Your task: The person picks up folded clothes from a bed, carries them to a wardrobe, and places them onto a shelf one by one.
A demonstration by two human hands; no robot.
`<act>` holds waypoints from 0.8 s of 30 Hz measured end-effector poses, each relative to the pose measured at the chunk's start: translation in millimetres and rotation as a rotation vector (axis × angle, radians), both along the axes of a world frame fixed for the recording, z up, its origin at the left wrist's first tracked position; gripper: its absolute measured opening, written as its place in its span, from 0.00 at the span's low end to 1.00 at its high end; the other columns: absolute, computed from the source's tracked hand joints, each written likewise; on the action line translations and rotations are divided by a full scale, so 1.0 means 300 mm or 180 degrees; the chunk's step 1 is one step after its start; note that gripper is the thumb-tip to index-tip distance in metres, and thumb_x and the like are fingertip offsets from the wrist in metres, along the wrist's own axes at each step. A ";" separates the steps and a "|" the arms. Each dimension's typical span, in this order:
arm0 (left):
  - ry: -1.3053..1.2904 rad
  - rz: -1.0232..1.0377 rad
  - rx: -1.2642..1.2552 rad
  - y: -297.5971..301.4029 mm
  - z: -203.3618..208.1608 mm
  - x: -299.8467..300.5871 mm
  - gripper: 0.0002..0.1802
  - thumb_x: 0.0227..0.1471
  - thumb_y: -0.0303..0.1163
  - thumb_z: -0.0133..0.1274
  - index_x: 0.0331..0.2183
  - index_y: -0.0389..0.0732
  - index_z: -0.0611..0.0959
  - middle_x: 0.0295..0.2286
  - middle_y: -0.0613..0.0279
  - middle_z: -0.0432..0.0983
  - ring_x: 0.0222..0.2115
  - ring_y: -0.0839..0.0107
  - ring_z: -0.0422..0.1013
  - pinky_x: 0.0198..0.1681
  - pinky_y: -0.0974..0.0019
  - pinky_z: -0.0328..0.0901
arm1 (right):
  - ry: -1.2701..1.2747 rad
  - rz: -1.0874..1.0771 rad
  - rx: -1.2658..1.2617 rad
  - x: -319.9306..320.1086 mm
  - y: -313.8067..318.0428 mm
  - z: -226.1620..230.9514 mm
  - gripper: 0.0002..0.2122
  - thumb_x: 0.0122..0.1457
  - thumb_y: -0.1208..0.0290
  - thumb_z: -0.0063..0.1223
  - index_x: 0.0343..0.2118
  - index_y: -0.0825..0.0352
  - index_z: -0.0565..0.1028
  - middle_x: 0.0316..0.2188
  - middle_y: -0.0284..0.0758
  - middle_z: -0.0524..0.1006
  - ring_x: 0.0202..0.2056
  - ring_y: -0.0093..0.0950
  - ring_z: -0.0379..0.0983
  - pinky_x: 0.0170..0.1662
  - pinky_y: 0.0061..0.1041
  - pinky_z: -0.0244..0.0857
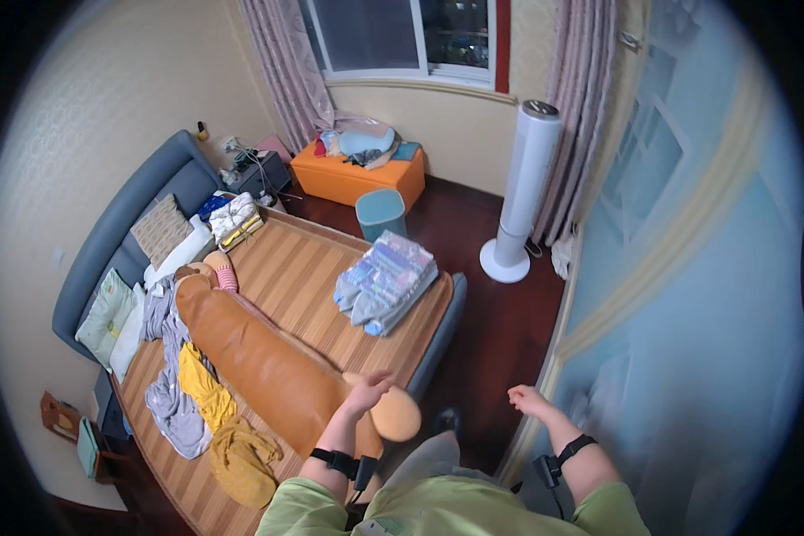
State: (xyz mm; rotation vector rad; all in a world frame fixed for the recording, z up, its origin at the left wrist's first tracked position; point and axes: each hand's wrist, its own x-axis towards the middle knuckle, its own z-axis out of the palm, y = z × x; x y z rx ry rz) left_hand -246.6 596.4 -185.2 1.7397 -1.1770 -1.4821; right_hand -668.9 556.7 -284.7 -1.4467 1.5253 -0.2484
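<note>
My left hand (369, 391) is held over the lower end of a long brown plush toy (255, 357), close to its round tan foot (396, 414). Its fingers are loosely stretched, with nothing in them; whether it touches the toy I cannot tell. The toy lies along the bed on a striped wooden-looking mat (277, 259). Out to the right, my right hand (529, 400) hangs over the dark floor near the pale blue cabinet side, fingers curled in and no object showing. Beyond my left hand, a clear-wrapped stack of folded fabric (387, 281) sits by the bed's corner.
Yellow and grey clothes (210, 393) lie on the bed's left part, pillows (112, 308) against the blue headboard (143, 205). A teal bin (381, 214), an orange storage bench (357, 179) and a white tower appliance (518, 196) stand beyond. A glossy blue panel (688, 313) runs along my right.
</note>
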 end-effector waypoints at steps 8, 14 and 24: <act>0.1127 0.1992 0.0896 -0.672 -0.269 0.004 0.15 0.49 0.39 0.50 0.39 0.44 0.75 0.30 0.68 0.74 0.27 0.74 0.71 0.29 0.70 0.63 | -0.0096 0.0008 0.0507 -0.200 -0.768 0.057 0.13 0.55 0.65 0.44 0.38 0.67 0.74 0.29 0.33 0.76 0.27 0.23 0.72 0.31 0.24 0.66; 0.1596 0.1906 0.0398 -1.379 -0.035 -0.195 0.14 0.54 0.38 0.46 0.42 0.45 0.74 0.34 0.65 0.74 0.32 0.71 0.71 0.34 0.70 0.62 | 0.0099 -0.0421 0.0486 -0.353 -1.399 0.201 0.14 0.60 0.62 0.40 0.45 0.63 0.70 0.33 0.32 0.75 0.31 0.22 0.70 0.29 0.21 0.62; 0.1939 0.2708 0.0238 -1.980 -0.184 -0.254 0.15 0.54 0.39 0.46 0.41 0.43 0.74 0.32 0.65 0.75 0.29 0.72 0.72 0.29 0.70 0.64 | 0.0004 0.0641 0.0648 -0.219 -2.403 0.150 0.14 0.59 0.67 0.41 0.44 0.69 0.70 0.36 0.38 0.75 0.34 0.25 0.71 0.35 0.24 0.66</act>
